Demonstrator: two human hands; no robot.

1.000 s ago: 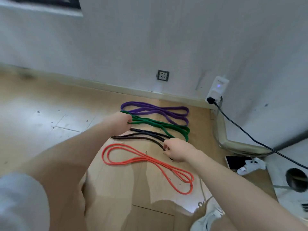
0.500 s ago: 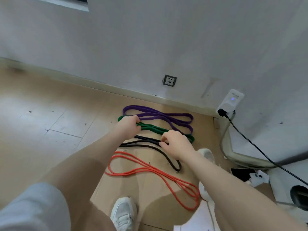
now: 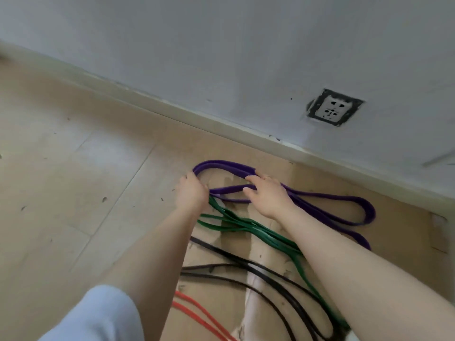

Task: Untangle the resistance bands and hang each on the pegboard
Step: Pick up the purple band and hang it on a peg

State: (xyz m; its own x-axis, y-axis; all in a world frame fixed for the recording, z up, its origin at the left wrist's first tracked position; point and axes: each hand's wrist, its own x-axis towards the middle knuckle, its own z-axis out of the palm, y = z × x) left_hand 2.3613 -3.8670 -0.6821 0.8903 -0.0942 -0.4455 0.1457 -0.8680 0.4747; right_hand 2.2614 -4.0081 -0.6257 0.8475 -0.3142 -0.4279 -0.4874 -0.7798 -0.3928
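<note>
Four resistance bands lie on the wooden floor by the wall. The purple band (image 3: 344, 200) is farthest, then the green band (image 3: 258, 231), the black band (image 3: 258, 269) and the orange band (image 3: 197, 313), which is cut off at the bottom edge. My left hand (image 3: 190, 193) grips the left end of the purple loop, and the green band's end runs out from under it. My right hand (image 3: 267, 196) holds the purple strands between thumb and fingers a little to the right. No pegboard is in view.
A white wall with a baseboard (image 3: 221, 124) runs diagonally behind the bands. A wall socket (image 3: 332, 108) sits low on it at the right. Bare wooden floor (image 3: 73, 180) spreads to the left. A pale garment (image 3: 98, 316) shows at the bottom left.
My view has dropped closer to the floor. Both hands have moved forward from the green and black bands onto the purple band and taken hold of it.
</note>
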